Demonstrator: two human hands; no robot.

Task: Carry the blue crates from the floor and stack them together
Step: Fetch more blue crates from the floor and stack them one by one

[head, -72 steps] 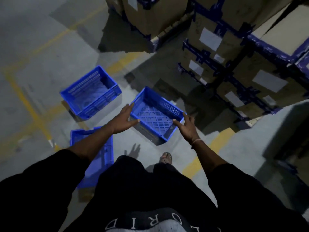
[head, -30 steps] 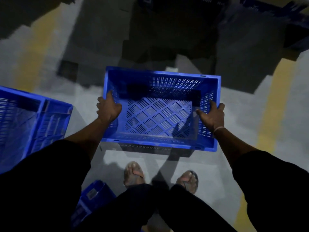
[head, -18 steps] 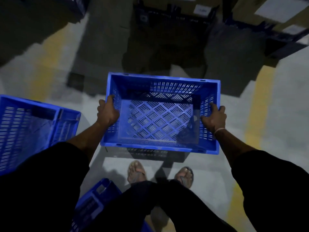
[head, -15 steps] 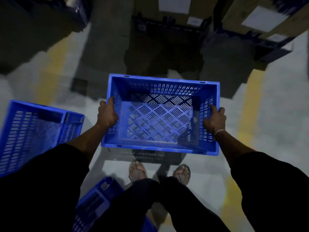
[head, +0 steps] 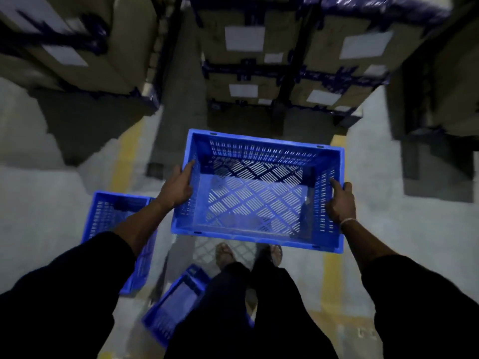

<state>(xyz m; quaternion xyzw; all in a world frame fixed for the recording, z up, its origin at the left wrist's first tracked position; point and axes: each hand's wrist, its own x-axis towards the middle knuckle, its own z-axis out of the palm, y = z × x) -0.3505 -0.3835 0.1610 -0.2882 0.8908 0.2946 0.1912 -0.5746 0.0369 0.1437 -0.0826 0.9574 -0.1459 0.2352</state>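
Observation:
I hold an empty blue slotted crate in the air in front of my waist, its open top facing up. My left hand grips its left wall and my right hand grips its right wall. A second blue crate sits on the floor to the lower left, partly hidden by my left arm. A third blue crate lies on the floor by my left leg, mostly covered by my legs.
Stacks of cardboard boxes with white labels and blue strapping stand ahead and to the left. Yellow floor lines run along the grey concrete. My sandalled feet show under the held crate.
The crate has come up off the floor in both hands. My view has risen and tilted toward the box stacks, and the floor crates have shifted toward the lower middle of the frame.

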